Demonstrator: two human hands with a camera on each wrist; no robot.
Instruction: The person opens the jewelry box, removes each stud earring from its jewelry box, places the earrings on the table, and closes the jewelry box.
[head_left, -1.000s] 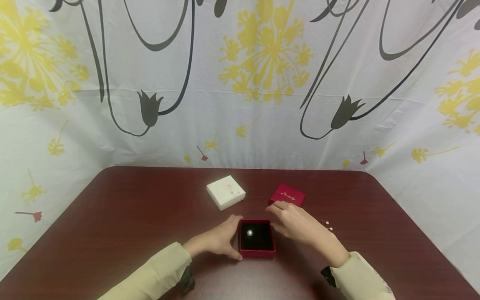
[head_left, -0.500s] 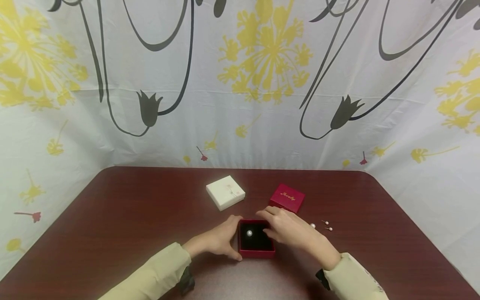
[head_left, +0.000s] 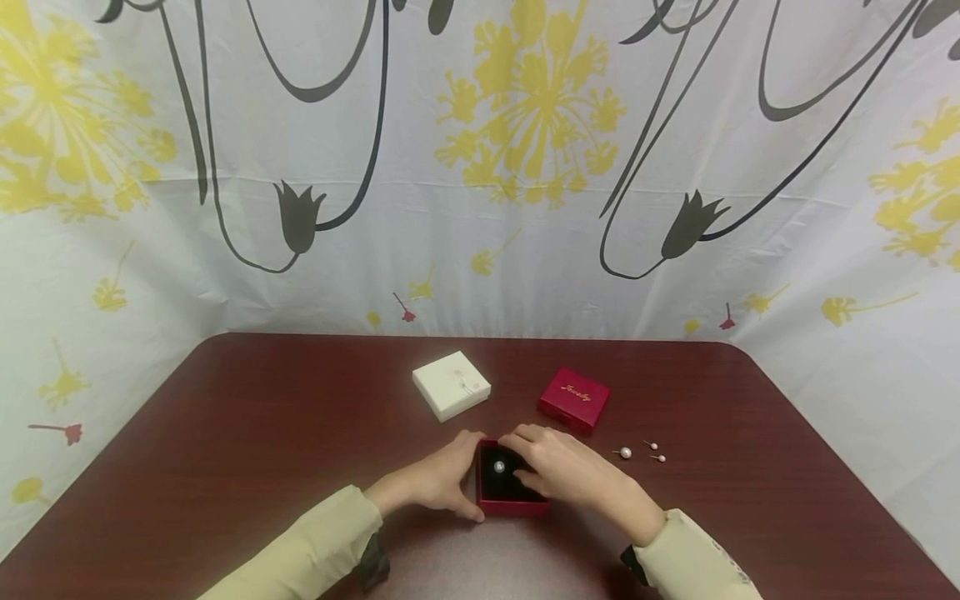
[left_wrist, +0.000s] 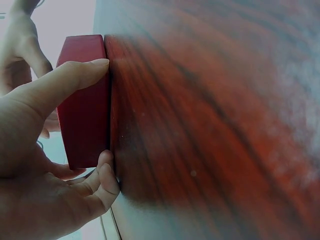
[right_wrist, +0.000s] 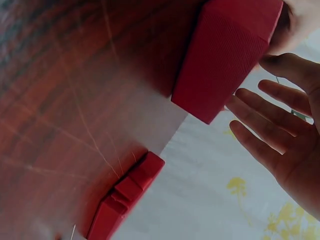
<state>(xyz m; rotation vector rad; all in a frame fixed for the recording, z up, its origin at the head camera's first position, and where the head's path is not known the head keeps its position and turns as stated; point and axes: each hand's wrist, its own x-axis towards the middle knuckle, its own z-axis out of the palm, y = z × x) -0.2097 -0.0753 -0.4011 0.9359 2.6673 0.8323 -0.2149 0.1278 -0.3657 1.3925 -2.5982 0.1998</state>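
An uncovered red jewelry box (head_left: pixel 513 507) sits on the table with a black pad (head_left: pixel 491 487) inside. One pearl piece (head_left: pixel 499 467) shows on the pad's left part; the rest of it is hidden. My left hand (head_left: pixel 435 477) grips the box from the left. In the left wrist view its thumb presses one side of the box (left_wrist: pixel 85 117) and its fingers bend around the far end. My right hand (head_left: pixel 562 468) hovers over the box's right part, fingertips close to the pearl. The right wrist view shows its fingers (right_wrist: pixel 265 116) extended and spread, with nothing seen between them.
Behind the box lies a red lid (head_left: pixel 576 397) with gold lettering. A white box (head_left: pixel 452 385) with a printed flower stands at the back left. Several small pearl earrings, one larger pearl (head_left: pixel 626 453) among them, lie to the right. A patterned curtain (head_left: pixel 525 275) hangs behind the table.
My right hand has moved left from beside the box to over its pad, uncovering the earrings and the red lid. The left hand and the box have stayed in place.
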